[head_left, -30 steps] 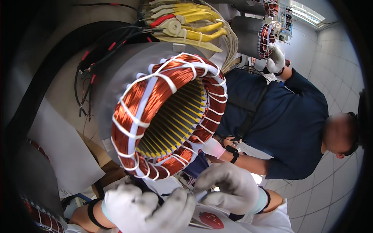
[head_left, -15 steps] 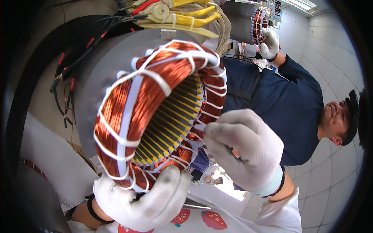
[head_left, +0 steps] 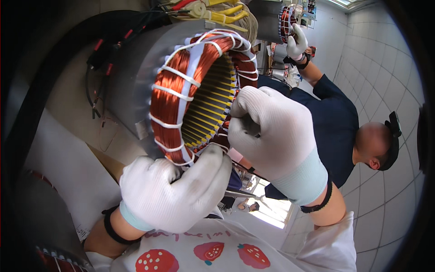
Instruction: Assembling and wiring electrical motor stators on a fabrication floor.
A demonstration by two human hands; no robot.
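A motor stator's copper winding (head_left: 170,109) faces me, tied round with white cord (head_left: 181,75). Yellow slot strips line its bore, and the grey housing (head_left: 129,86) extends behind. My left hand (head_left: 176,195), in a white glove, is closed at the winding's lower edge, its fingertips against it. A slim metal tool (head_left: 240,194) juts out behind those fingers; whether they hold it is hidden. My right hand (head_left: 278,129), also gloved, is curled into a fist at the ring's right side. Anything pinched in its fingers is out of sight.
A co-worker in dark blue (head_left: 331,122) is at the right, with a gloved hand (head_left: 297,43) beside another stator (head_left: 286,22). Yellow-handled pliers (head_left: 222,17) and a cable bundle lie above the housing. Black leads (head_left: 102,56) hang at its left. More windings (head_left: 59,262) show lower left.
The stator now appears smaller and turned more sideways. My right hand, earlier pinching at a small white piece, has closed up against the ring. My left hand sits higher in view.
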